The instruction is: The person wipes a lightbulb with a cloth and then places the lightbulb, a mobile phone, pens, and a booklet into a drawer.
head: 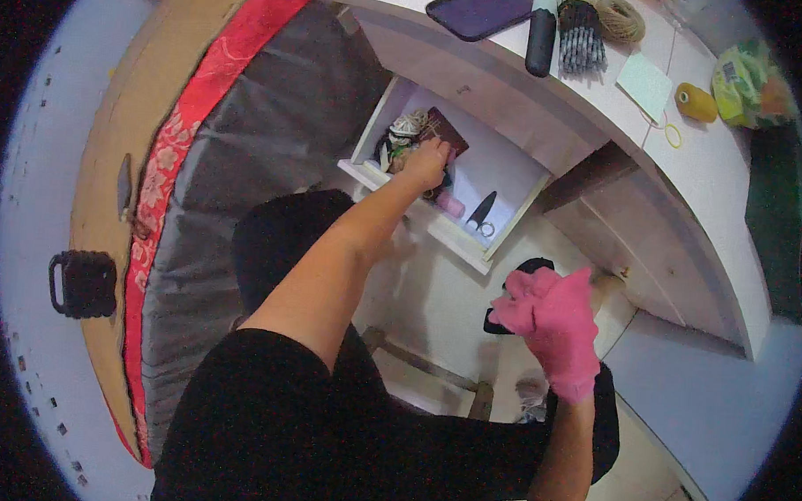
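Observation:
My bare left hand (428, 164) reaches into an open white drawer (420, 226), over a dark red-brown flat item (453, 134) and a pile of mixed small things; its fingertips are partly hidden, so its hold cannot be told. Beside it lies a bundle of pale cord (409, 123). A pink roll (451, 204) sits near the drawer's front, and a small dark-bladed tool with a ring end (484, 211) lies to its right. My right hand (557, 325), in a pink glove, hangs to the right of the drawer with its fingers bent; whether it holds some of the pink cloth is unclear.
Above the drawer is a white desk top (665, 94) with a dark phone (479, 13), a black-handled tool (542, 40), a brush (582, 41), a twine ball (620, 21), a pale green paper (644, 87) and a yellow thread spool (696, 103). A grey-covered bed (246, 132) stands left.

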The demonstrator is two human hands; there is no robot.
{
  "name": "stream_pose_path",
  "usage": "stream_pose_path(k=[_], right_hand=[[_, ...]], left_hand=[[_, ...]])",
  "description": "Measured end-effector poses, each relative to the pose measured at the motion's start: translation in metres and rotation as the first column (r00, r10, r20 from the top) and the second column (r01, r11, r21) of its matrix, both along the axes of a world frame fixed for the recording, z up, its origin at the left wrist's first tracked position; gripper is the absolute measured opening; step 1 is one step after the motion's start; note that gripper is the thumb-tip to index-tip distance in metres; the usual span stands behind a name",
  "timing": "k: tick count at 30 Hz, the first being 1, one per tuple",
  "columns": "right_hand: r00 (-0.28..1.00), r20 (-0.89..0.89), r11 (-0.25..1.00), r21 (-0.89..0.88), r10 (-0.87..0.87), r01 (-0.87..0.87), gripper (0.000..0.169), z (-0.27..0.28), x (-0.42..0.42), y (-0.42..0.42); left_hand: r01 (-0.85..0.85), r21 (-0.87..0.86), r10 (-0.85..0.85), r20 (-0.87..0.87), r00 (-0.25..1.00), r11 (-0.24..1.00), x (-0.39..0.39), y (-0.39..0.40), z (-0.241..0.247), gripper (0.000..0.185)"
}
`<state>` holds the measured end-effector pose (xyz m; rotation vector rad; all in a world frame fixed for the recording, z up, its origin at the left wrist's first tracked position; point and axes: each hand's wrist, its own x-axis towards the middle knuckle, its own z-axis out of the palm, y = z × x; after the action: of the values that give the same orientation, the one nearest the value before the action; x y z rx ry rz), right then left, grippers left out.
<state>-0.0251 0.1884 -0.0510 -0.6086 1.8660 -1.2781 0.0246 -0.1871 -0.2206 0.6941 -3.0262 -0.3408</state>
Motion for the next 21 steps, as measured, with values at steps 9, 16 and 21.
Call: stream_pose_path(k=[9, 16, 21], right_hand=[[0.998, -0.044, 0.993, 0.105, -0.049, 0.054, 0.024, -0.056, 0.011, 0.044], [0.988, 0.157, 0.939, 0.339, 0.011, -0.065, 0.020, -0.015, 0.017, 0.016], [0.938, -0.105, 0.884, 0.383, 0.330, -0.269, 0.018, 0.020, 0.008, -0.005]], left_hand=[[0.399, -0.362, -0.293, 0.313, 0.903, 0.843, -0.065, -0.029, -0.010, 0.032], [0.327, -0.269, -0.284, 0.185, 0.941, 0.906, -0.058, -0.038, -0.008, 0.028], [0.653, -0.306, -0.410, 0.578, 0.706, 0.693, -0.026, -0.053, 0.013, 0.024]])
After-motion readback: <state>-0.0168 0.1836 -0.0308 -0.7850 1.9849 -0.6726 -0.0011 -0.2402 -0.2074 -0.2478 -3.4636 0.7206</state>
